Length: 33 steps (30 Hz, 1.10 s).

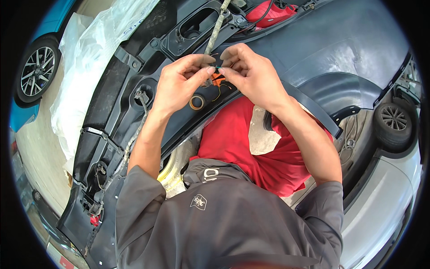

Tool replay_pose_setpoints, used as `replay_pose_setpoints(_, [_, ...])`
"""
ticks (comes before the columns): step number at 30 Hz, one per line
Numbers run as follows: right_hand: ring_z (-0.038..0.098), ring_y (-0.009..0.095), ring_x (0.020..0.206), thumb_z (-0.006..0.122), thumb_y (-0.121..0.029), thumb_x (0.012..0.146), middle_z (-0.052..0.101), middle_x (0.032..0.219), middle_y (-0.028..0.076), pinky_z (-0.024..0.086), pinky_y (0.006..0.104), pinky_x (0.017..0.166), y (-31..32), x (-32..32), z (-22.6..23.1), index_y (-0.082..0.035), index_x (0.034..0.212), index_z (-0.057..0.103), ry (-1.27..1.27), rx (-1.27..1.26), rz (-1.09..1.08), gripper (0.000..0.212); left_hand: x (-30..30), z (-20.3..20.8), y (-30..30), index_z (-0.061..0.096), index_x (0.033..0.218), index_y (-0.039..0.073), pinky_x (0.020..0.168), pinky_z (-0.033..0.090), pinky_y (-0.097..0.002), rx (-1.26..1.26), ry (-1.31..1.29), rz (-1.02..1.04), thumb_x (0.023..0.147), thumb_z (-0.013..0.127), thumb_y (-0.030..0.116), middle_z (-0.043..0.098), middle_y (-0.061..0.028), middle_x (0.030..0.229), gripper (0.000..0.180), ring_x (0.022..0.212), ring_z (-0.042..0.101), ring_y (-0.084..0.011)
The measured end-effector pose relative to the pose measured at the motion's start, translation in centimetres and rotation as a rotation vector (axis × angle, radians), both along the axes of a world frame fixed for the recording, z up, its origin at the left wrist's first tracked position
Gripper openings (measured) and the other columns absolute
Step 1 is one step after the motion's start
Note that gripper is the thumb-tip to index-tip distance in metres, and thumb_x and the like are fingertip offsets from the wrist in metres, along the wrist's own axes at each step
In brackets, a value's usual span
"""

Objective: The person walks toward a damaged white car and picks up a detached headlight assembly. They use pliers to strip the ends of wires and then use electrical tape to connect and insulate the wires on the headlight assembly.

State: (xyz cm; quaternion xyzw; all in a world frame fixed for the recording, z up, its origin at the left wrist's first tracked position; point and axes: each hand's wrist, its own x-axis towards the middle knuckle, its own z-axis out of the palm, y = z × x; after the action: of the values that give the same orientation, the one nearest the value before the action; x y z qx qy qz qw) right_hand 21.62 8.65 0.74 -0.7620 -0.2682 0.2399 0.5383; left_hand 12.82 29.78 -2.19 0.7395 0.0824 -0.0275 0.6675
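Observation:
My left hand (179,85) and my right hand (257,78) meet over a dark car body part, fingertips almost touching. Pinched between both thumbs and fingers is a thin green wire (218,67); its ends are hidden by the fingers. Just below hangs or lies an orange object (217,81), partly covered, with thin loose wires beside it. A tape roll (191,104) rests on the dark panel near my left wrist. From behind my fingers a taped wiring harness (217,33) runs up and away.
A dark grey fender (331,40) spreads to the right, with a red item (272,14) at its far edge. Crumpled plastic sheeting (78,71) lies left. A blue car (53,18), a silver car (385,197) and a loose-looking wheel (393,119) stand around. More harness (134,136) runs down the left.

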Motion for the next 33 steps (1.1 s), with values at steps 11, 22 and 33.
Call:
replay_pose_setpoints(11, [0.073, 0.022, 0.085, 0.079, -0.01, 0.082, 0.068, 0.101, 0.005, 0.061, 0.0349, 0.065, 0.0, 0.2, -1.8, -0.011, 0.114, 0.075, -0.94, -0.068, 0.107, 0.033, 0.5, 0.2, 0.5, 0.075, 0.117, 0.002, 0.067, 0.05, -0.0227, -0.088, 0.083, -0.004, 0.105, 0.074, 0.014, 0.076, -0.0003, 0.096, 0.016, 0.086, 0.069, -0.0062])
replay_pose_setpoints(22, [0.073, 0.031, 0.083, 0.073, -0.012, 0.097, 0.07, 0.098, 0.011, 0.061, 0.0415, 0.075, 0.8, -0.4, -1.9, 0.001, 0.113, 0.075, -0.568, -0.137, 0.026, 0.02, 0.3, -0.4, -0.7, 0.076, 0.108, 0.003, 0.073, 0.061, -0.0316, 0.547, -0.472, 0.035, 0.095, 0.078, 0.0, 0.077, -0.0076, 0.097, 0.014, 0.087, 0.077, -0.0186])
replay_pose_setpoints(33, [0.07, 0.031, 0.088, 0.07, -0.012, 0.104, 0.069, 0.099, 0.013, 0.056, 0.042, 0.08, -0.7, 0.6, -1.7, -0.001, 0.112, 0.074, -0.306, -0.099, 0.056, 0.015, -0.1, 0.5, 0.3, 0.075, 0.121, 0.001, 0.081, 0.061, -0.0331, 0.387, -0.225, -0.12, 0.1, 0.074, 0.002, 0.077, -0.0119, 0.107, 0.021, 0.094, 0.077, -0.0212])
